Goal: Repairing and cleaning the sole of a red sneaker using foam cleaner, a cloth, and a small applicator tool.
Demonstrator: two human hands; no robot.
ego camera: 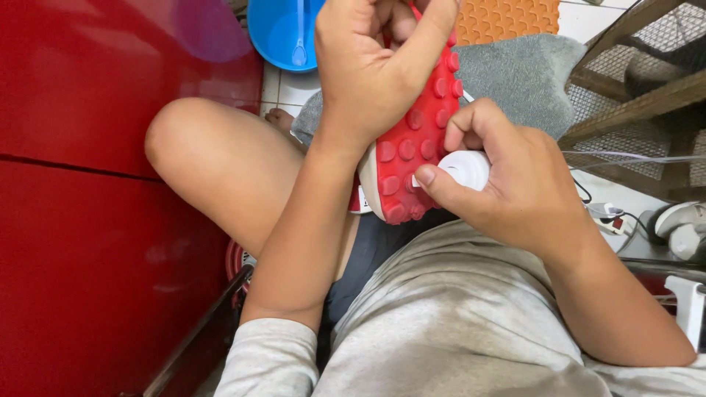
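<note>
Presently, item one: my left hand [371,70], fingers closed around a red shoe [412,140], sole turned up toward me, its round studs showing. Item two: my right hand [507,180], curled tight on a small white round container [465,169], thumb laid across its near edge, the container touching the sole at the heel end. Both are held above my lap, over grey shirt and dark shorts.

Surroundings, taken from the grip outward:
- Left of it, my bare knee [198,147], and beyond that a glossy red cabinet [88,184] filling that whole side.
- Past the shoe, a blue bucket [283,33] with a spoon-like tool inside, on white floor tiles [294,87].
- Just behind the shoe, a grey cloth [522,73], touching an orange mat [507,18] with a square pattern.
- Right of the grip, a wooden frame with wire mesh [640,81]; below it, white cables [625,156] and small white gadgets on the floor, too blurred to tell apart.
</note>
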